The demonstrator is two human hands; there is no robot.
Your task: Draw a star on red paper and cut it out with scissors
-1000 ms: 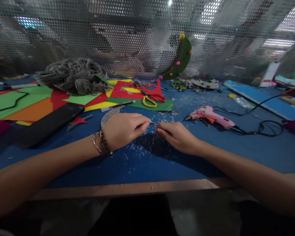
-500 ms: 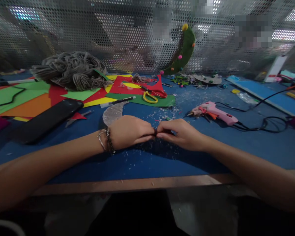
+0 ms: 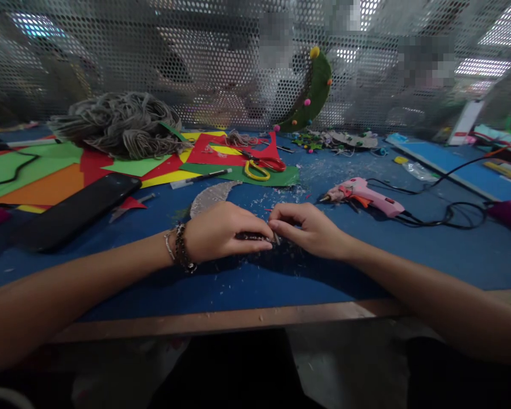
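The hands (image 3: 225, 232) (image 3: 309, 230) mostly hide a small piece (image 3: 276, 240), its shape unclear.

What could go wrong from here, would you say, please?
The small dark piece in the left hand might slip from its fingertip hold. If hot, the pink glue gun could burn the right hand near its nozzle. Loose whitish shreds on the blue tabletop may cling to the piece.

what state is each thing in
Left hand, fingers closed on a dark piece
Right hand, fingers pinched together, anything held unclear
Colored paper, overlapping
Scissors, lying on paper
Phone, flat
Glue gun, on its side
Yarn, heaped loosely
Green crescent, standing upright
Grey crescent, partly behind left hand
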